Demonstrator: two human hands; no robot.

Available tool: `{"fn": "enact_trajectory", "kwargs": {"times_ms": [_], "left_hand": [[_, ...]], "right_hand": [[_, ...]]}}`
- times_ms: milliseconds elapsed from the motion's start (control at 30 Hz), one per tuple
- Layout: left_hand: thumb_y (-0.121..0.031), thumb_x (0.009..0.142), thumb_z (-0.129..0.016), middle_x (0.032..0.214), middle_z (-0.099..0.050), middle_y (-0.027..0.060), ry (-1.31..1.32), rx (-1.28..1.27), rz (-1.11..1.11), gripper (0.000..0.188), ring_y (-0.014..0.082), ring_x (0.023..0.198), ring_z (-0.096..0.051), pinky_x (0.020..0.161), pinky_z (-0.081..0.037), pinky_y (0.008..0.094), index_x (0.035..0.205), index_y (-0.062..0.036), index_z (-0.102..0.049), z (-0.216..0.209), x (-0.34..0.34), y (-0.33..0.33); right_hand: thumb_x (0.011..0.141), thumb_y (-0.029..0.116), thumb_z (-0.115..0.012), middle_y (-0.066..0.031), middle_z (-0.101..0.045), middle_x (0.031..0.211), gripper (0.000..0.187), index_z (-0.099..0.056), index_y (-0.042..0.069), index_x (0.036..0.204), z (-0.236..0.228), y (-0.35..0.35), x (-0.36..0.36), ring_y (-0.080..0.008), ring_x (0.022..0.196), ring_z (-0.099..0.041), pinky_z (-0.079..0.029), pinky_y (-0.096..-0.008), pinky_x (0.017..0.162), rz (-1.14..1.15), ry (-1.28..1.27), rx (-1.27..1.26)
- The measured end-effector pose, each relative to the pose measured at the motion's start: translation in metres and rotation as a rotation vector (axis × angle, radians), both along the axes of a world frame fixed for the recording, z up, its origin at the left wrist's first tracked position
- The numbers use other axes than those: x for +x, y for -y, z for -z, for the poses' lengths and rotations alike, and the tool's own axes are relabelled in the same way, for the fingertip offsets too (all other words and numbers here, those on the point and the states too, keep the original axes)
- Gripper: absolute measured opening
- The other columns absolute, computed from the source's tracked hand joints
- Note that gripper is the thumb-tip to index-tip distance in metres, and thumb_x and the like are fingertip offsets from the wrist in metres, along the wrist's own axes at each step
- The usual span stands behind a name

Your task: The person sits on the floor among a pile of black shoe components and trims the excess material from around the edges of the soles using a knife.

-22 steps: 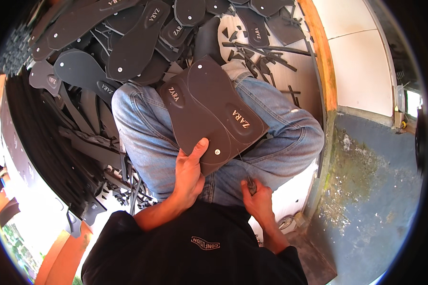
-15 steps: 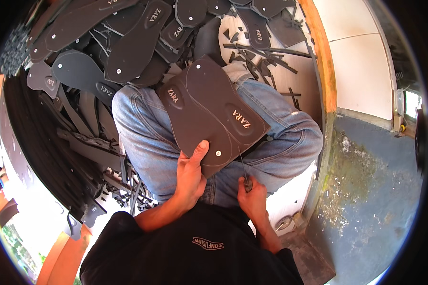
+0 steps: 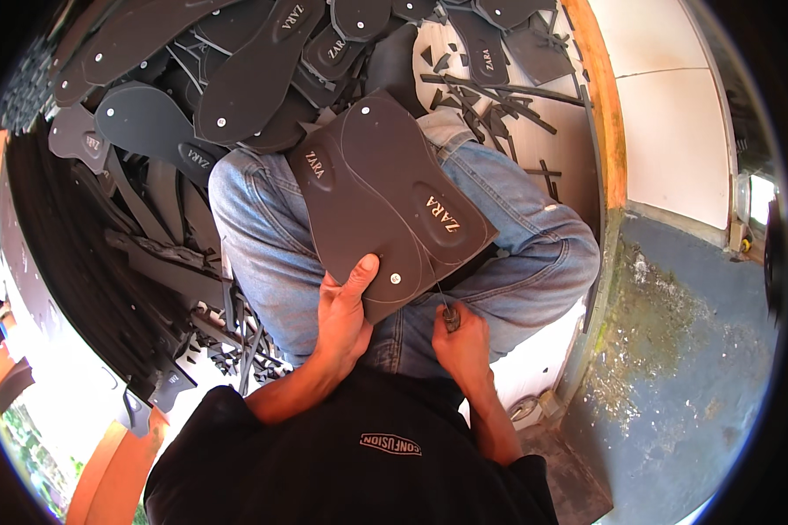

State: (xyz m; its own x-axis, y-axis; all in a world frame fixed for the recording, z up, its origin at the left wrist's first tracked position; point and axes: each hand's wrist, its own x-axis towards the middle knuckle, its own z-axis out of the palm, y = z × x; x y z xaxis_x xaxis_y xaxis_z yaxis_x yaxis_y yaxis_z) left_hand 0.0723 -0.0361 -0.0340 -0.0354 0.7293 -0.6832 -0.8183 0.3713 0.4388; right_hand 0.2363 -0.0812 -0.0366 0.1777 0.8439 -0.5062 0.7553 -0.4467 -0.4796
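Observation:
Across my crossed legs lies a dark sole sheet (image 3: 363, 201), with two foot-shaped outlines, raised heel patches with pale lettering and small white dots. My left hand (image 3: 343, 311) is closed on its near left edge, thumb on top and fingers underneath. In my right hand (image 3: 464, 343), the fingers are wrapped round the dark handle of a thin-bladed knife (image 3: 451, 317). Its narrow blade points away from me and meets the sheet's near edge, along the line between the two outlines. How deep the tip goes cannot be made out.
Cut-out dark soles (image 3: 254, 79) are piled beyond my legs. Offcut scraps (image 3: 499, 109) litter the pale floor at the far right, and more strips (image 3: 175, 262) lie at the left. A wooden edge (image 3: 602, 105) bounds the right side, with a worn blue-grey floor (image 3: 683, 350) past it.
My right hand and the knife have moved slightly away from me, the blade staying at the sheet's near edge. The sheet and my left hand have shifted a little left and away.

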Motion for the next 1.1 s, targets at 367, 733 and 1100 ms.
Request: {"fn": "enact_trajectory", "kwargs": {"times_ms": [367, 733, 1100], "left_hand": [[-0.012, 0.086, -0.065, 0.103, -0.063, 0.0056, -0.029, 0.026, 0.010, 0.022, 0.0144, 0.093, -0.062, 0.082, -0.052, 0.0279, 0.106, -0.0053, -0.060, 0.006, -0.005, 0.005], [-0.012, 0.085, -0.066, 0.103, -0.063, 0.0057, -0.018, 0.033, 0.023, 0.024, 0.0141, 0.092, -0.062, 0.082, -0.052, 0.0275, 0.107, -0.0044, -0.060, 0.006, -0.009, 0.005], [-0.012, 0.083, -0.069, 0.102, -0.064, 0.0046, 0.008, -0.007, 0.012, 0.025, 0.0142, 0.092, -0.062, 0.082, -0.051, 0.0279, 0.106, -0.0055, -0.061, 0.006, -0.011, 0.006]], "right_hand": [[0.074, 0.015, -0.062, -0.0258, -0.060, 0.068, 0.018, -0.056, -0.001, 0.071, 0.002, -0.020, -0.003, -0.0458, 0.071, -0.058, -0.047, -0.0503, 0.065, -0.078, -0.022, -0.056], [0.074, 0.014, -0.061, -0.0262, -0.061, 0.073, 0.017, -0.061, -0.003, 0.078, 0.011, -0.038, -0.011, -0.0460, 0.074, -0.058, -0.047, -0.0502, 0.071, -0.127, -0.057, -0.027], [0.075, 0.020, -0.065, -0.0223, -0.063, 0.095, 0.031, -0.062, 0.002, 0.100, 0.028, -0.056, -0.011, -0.0416, 0.092, -0.058, -0.046, -0.0473, 0.080, -0.287, -0.135, 0.144]]}}
